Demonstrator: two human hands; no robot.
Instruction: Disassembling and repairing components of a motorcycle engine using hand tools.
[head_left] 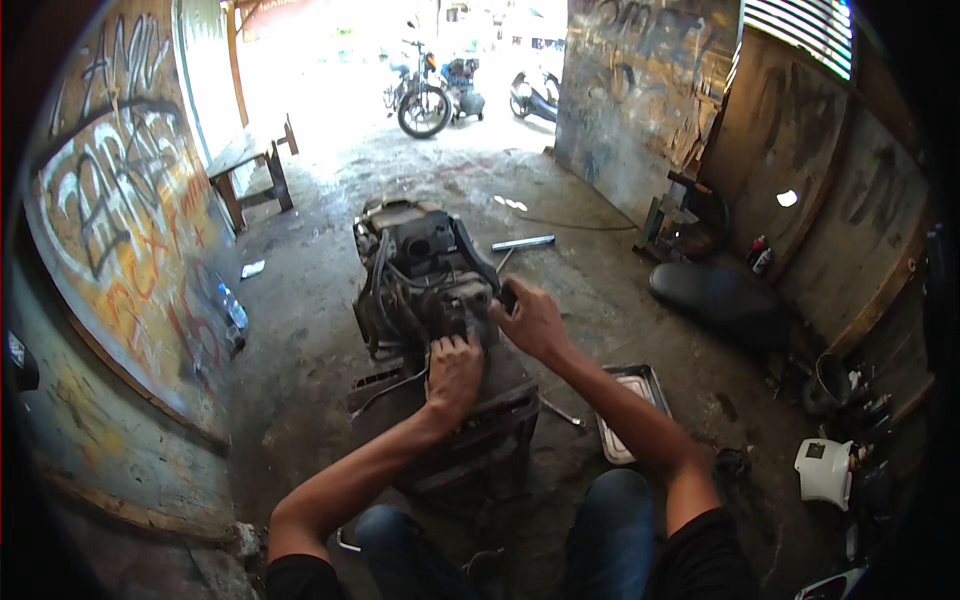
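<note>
A dark, grimy engine assembly [410, 255] rests on a low dark stand [500, 410] in front of me. My left hand [455, 370] is at its near end, with curled fingers gripping the lower part of the assembly; a thin cable runs beside that hand toward the lower left. My right hand [530, 320] is at the assembly's right side, higher up, with fingers bent around a small dark piece that I cannot make out. A metal bar [523, 243] lies on the floor beyond.
A metal tray [648, 390] and wrench [565, 410] lie right of the stand. Farther right are a black seat [715, 300] and white panel [823, 470]. A bottle [233, 310] and bench [240, 160] stand by the left wall. Motorbikes [423, 105] stand beyond the opening.
</note>
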